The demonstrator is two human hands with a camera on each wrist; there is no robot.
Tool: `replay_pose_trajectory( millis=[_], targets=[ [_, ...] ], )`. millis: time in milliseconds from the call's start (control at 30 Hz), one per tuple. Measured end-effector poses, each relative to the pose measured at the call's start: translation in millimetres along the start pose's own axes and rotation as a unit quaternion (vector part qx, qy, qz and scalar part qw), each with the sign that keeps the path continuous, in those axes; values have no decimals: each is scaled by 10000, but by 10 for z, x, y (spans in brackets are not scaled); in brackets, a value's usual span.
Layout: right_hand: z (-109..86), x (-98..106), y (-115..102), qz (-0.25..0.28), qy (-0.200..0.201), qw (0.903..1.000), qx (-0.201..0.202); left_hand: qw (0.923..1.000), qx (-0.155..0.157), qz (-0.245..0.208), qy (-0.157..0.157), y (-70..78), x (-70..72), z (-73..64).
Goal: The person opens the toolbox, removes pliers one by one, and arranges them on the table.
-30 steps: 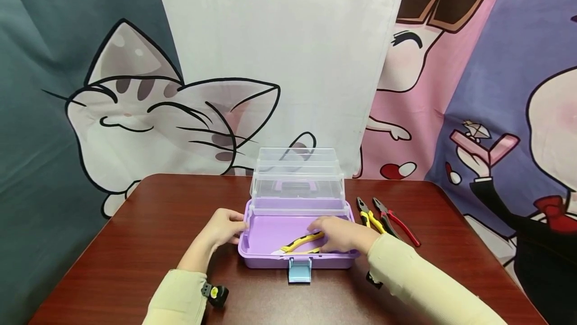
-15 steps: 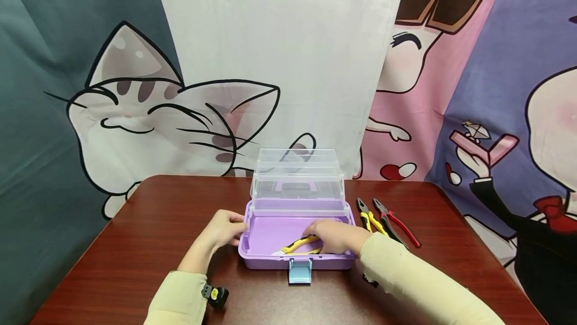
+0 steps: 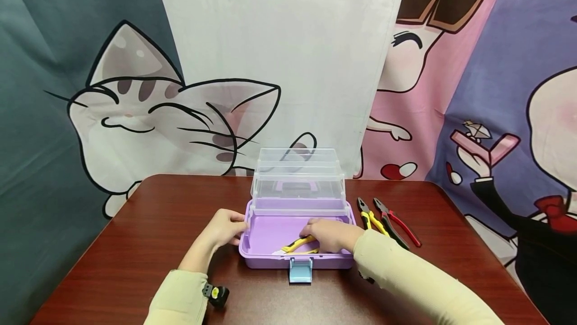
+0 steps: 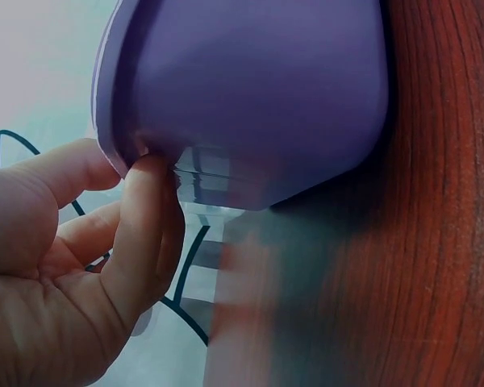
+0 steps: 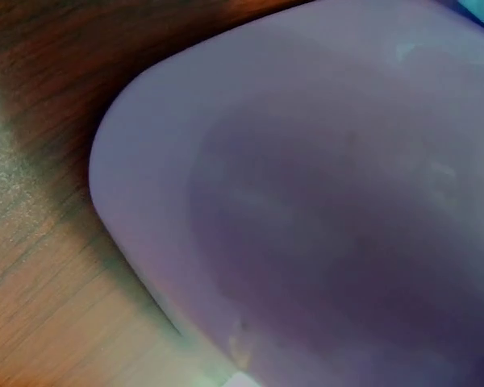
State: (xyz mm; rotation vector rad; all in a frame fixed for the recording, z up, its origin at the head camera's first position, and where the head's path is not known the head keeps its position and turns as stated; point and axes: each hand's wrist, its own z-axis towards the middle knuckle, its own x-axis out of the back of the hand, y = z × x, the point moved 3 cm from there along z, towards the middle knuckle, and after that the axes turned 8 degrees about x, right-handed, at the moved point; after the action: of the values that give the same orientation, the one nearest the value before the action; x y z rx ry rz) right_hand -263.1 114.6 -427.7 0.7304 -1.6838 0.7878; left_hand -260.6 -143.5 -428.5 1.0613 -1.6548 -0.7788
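Note:
A purple toolbox [image 3: 270, 227] stands on the table with its clear lid [image 3: 297, 175] raised at the back and its light-blue latch [image 3: 300, 271] hanging at the front. My left hand [image 3: 224, 228] pinches the box's left rim between thumb and fingers, as the left wrist view also shows. Inside the box lie yellow-and-black pliers [image 3: 297, 244], heads toward the left. My right hand [image 3: 331, 235] reaches into the right half, fingers curled over the handle ends, which it hides. In the right wrist view only the outer wall of the toolbox [image 5: 323, 177] shows.
To the right of the box lie yellow-and-black pliers [image 3: 371, 219] and red-and-black pliers [image 3: 403, 228], partly behind the right sleeve. A cloth with cartoon figures [image 3: 288, 64] hangs behind the reddish-brown table [image 3: 180, 200].
My right hand has shifted a little left within the box and covers more of the pliers' handles. The left hand and the toolbox stay where they were.

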Motion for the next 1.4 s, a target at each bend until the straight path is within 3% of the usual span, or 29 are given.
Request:
replay_pose_trajectory(
  millis=[433,700,1000,1400],
  targets=[
    [17,-13,4,-2,9,10000,63,10000,74,27,24,-6,-5,9],
    [-18,7,-2,341,-16,9993,-142,10000,43,-42,-34,-11,-10,1],
    [-92,30,32,229,15,9995,-216,10000,31,-59,-26,-11,-11,-5],
    [-209,100,80,626,262,9966,-477,9999,12,-103,-95,-7,-1,-6]
  ],
)
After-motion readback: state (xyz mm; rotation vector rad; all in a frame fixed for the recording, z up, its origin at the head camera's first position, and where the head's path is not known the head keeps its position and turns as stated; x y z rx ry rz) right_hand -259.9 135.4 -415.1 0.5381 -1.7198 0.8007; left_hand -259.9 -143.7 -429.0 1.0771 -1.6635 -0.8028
